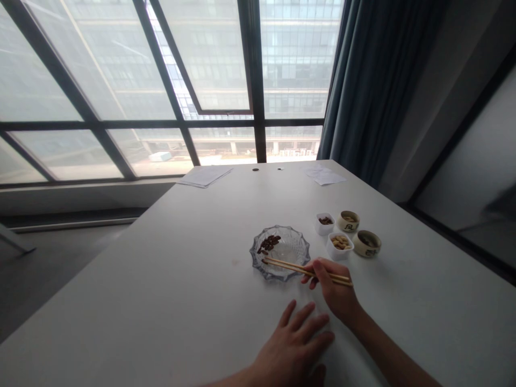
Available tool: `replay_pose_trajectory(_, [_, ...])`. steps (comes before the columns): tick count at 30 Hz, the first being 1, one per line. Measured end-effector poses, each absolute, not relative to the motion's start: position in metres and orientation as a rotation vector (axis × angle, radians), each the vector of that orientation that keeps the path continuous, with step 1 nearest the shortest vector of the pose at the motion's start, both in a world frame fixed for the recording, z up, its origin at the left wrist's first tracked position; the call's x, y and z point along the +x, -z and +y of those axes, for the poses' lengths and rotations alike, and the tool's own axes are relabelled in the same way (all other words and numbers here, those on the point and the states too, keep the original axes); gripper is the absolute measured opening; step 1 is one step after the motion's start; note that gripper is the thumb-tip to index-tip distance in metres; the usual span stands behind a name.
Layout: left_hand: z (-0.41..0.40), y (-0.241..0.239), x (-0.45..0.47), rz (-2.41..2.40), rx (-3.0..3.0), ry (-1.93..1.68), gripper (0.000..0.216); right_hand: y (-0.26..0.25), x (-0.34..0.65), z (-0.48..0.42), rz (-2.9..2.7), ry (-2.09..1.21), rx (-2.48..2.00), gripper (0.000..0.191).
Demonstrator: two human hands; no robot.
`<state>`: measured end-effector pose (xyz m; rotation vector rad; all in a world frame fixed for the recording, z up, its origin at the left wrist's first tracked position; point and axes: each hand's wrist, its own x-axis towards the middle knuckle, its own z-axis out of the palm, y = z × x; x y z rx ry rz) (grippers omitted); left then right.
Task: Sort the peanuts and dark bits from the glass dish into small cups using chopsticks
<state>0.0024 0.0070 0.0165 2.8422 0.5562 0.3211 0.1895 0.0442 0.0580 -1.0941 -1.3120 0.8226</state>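
Observation:
My right hand (332, 285) is closed around a pair of wooden chopsticks (292, 266). Their tips reach over the near left part of a clear glass dish (290, 250) with a scalloped rim. A small dark piece shows at the tips; whether they grip it I cannot tell. Several dark brown, seed-like pieces (269, 243) lie in the dish's left side. My left hand (294, 341) rests on the table in front of the dish, fingers spread, holding nothing.
Right of the dish stand a white cup of dark pieces (324, 223), a white cup of pale nuts (339, 245) and two beige ceramic cups (349, 220) with dark characters. Papers (205, 176) lie at the far end of the white table (181, 279), before the windows.

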Motion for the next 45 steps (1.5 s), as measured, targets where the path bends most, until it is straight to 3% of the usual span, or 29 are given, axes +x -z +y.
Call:
replay_pose_trajectory(22, [0.007,-0.017,0.002,0.568,2.829,-0.324,0.052,-0.058,0.188,0.046,-1.223,-0.658,-1.107,0.05])
replay_pose_trajectory(34, [0.006,-0.021,0.002,0.567,2.775,-0.296,0.047,-0.089,0.263,0.06,-0.791,-0.137,-1.234,0.054])
replay_pose_trajectory(45, [0.006,-0.019,0.002,0.574,2.782,-0.293,0.047,-0.082,0.275,0.065,-0.793,-0.167,-1.257,0.056])
